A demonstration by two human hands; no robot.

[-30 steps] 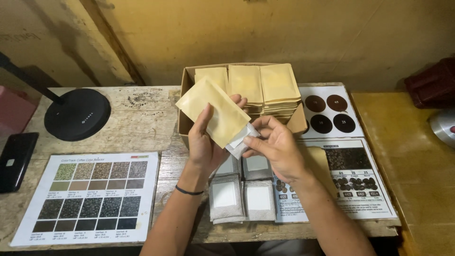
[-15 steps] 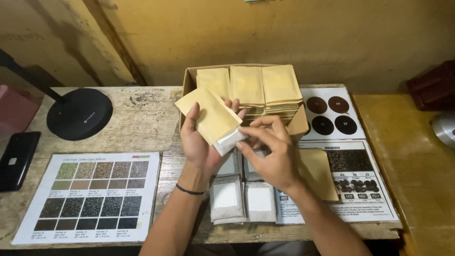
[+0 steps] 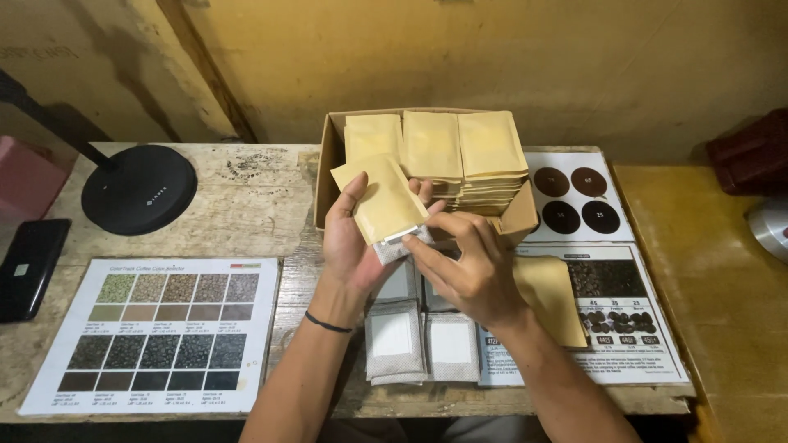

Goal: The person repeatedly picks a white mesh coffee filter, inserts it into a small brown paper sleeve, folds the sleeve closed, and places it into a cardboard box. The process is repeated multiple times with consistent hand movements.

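Left hand (image 3: 349, 246) grip closed round tan pouch (image 3: 382, 199); right hand (image 3: 468, 271) pinches white sachet (image 3: 396, 246) at pouch mouth.

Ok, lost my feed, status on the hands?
Left hand holds tan pouch. Right hand pinches white sachet at pouch mouth, partly in. Nothing blocking.

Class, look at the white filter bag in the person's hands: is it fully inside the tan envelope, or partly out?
Partly out. The white filter bag sticks out of the tan envelope at its lower end, pinched by the right hand; the left hand holds the envelope.
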